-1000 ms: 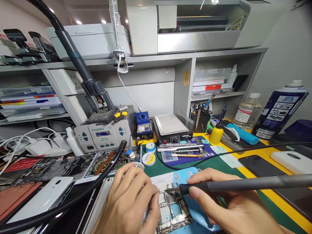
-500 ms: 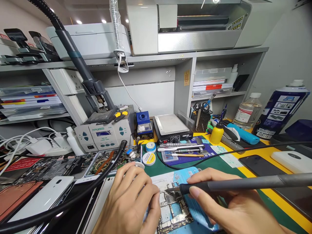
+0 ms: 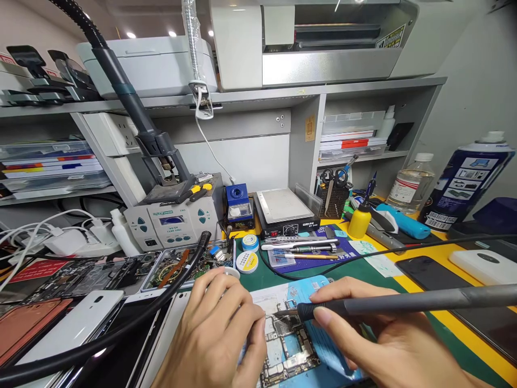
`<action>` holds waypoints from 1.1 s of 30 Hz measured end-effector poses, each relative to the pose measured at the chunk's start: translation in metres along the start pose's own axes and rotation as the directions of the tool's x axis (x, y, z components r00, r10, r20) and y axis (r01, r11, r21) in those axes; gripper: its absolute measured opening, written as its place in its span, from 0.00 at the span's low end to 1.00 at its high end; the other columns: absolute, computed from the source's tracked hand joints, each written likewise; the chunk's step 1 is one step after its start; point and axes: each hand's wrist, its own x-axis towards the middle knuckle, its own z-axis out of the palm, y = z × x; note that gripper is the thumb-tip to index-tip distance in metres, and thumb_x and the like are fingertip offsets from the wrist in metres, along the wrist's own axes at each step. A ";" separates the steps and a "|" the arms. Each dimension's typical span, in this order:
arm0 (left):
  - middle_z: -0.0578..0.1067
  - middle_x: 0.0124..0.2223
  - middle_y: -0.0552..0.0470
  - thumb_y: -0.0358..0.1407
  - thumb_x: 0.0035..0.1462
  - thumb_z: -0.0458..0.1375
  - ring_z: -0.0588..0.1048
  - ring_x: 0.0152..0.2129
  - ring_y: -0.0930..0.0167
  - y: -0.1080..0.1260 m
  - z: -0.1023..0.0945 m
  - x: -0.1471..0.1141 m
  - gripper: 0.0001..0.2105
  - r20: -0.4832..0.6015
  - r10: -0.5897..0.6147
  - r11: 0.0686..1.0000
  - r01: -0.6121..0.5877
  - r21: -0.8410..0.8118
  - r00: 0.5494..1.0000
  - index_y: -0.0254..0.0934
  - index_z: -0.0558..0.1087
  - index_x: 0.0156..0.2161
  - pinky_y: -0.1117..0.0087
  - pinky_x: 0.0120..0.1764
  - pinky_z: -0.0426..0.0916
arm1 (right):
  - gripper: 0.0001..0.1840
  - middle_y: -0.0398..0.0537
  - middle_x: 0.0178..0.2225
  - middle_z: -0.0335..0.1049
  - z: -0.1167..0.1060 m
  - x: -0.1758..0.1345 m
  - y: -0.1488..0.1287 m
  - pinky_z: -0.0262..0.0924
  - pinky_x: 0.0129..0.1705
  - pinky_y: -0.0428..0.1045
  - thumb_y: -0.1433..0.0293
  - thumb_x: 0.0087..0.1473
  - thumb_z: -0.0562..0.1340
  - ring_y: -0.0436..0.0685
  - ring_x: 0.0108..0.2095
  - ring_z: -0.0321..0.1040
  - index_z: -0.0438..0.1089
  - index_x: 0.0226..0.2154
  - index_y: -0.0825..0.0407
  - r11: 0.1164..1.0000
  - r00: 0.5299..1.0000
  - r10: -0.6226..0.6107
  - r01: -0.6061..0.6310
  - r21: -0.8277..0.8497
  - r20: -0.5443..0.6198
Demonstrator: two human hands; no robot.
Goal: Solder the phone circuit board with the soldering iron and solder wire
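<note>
Evidently, your right hand (image 3: 388,342) pinches a dark-grey pen-shaped tool (image 3: 388,303), tip at the black-and-silver circuit board (image 3: 287,327) beside the curled fingers of your left hand (image 3: 220,323) (grasp hidden): seemingly fine tip-work, calling next for steadiness.

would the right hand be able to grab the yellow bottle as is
Probably not: the right hand is holding the soldering iron at the circuit board, and a black cable runs between that hand and the yellow bottle.
</note>
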 end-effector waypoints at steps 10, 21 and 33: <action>0.72 0.34 0.53 0.24 0.60 0.58 0.68 0.38 0.68 -0.001 0.000 0.002 0.07 0.007 -0.001 1.000 0.001 -0.001 1.000 0.38 0.72 0.35 0.53 0.57 0.63 | 0.13 0.40 0.21 0.66 0.001 0.002 -0.002 0.59 0.21 0.45 0.61 0.63 0.59 0.52 0.20 0.59 0.77 0.33 0.48 1.000 1.000 0.019 -0.019 -0.007 0.019; 0.73 0.34 0.54 0.25 0.62 0.58 0.68 0.38 0.68 -0.001 0.000 0.001 0.06 0.006 -0.004 1.000 0.004 -0.005 1.000 0.39 0.73 0.36 0.53 0.57 0.62 | 0.11 0.39 0.21 0.68 0.002 0.003 0.000 0.59 0.20 0.45 0.62 0.62 0.61 0.51 0.19 0.60 0.77 0.33 0.47 1.000 1.000 -0.011 0.011 -0.005 -0.016; 0.73 0.34 0.55 0.25 0.62 0.58 0.67 0.38 0.69 -0.001 0.001 0.002 0.06 0.004 0.001 1.000 -0.001 -0.015 1.000 0.39 0.73 0.37 0.54 0.57 0.62 | 0.10 0.38 0.20 0.66 0.000 0.002 0.000 0.58 0.18 0.44 0.61 0.62 0.61 0.50 0.18 0.59 0.77 0.33 0.46 1.000 1.000 -0.019 0.019 0.014 -0.019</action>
